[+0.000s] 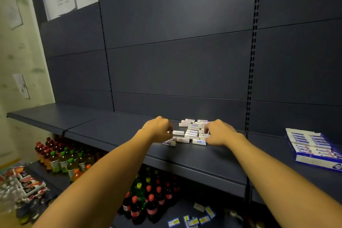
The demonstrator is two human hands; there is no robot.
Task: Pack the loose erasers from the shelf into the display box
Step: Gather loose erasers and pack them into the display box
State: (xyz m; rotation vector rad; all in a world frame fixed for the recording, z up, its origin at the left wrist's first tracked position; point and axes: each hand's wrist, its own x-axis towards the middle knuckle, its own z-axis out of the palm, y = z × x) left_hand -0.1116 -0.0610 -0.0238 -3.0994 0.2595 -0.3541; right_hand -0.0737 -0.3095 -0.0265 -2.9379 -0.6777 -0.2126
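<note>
Looking along the dark shelf (114, 131), I see the display box (314, 149) sitting well apart on the right, already holding rows of erasers. The pile of loose erasers (192, 132) lies mid-shelf between my two hands. My left hand (159, 129) curls its fingers at the pile's left edge, seemingly pinching one eraser (178, 132), though the contact is small and hard to confirm. My right hand (219, 133) curls down on the pile's right side; whether it grips anything I cannot tell. I judge this the gathering step; next comes lifting a handful and carrying it right to the box.
</note>
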